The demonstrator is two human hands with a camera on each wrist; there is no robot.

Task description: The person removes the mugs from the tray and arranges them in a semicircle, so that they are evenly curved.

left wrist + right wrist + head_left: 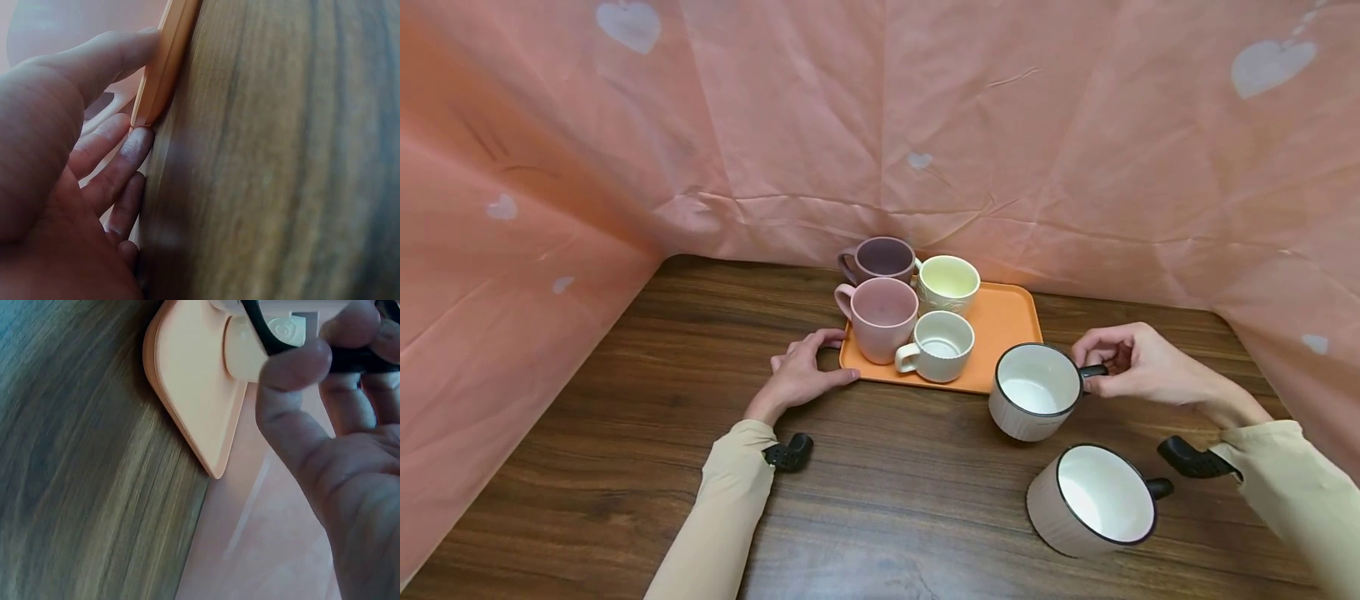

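Head view: orange tray (pixel 1003 325) on a desk (pixel 625 375), bearing a mauve cup (pixel 883 260), pink mug (pixel 883 321), pale yellow cup (pixel 949 285) and cream cup (pixel 942 346). Right hand (pixel 1138 367): pinches the black handle of a white mug (pixel 1036 392) by the tray's near right side. Second white mug (pixel 1093 504): nearer, on the desk.

Left wrist view: left hand (pixel 69 150) loosely extended, thumb and fingertips touching the tray corner.

Right wrist view: spiral relief on the pale yellow cup.
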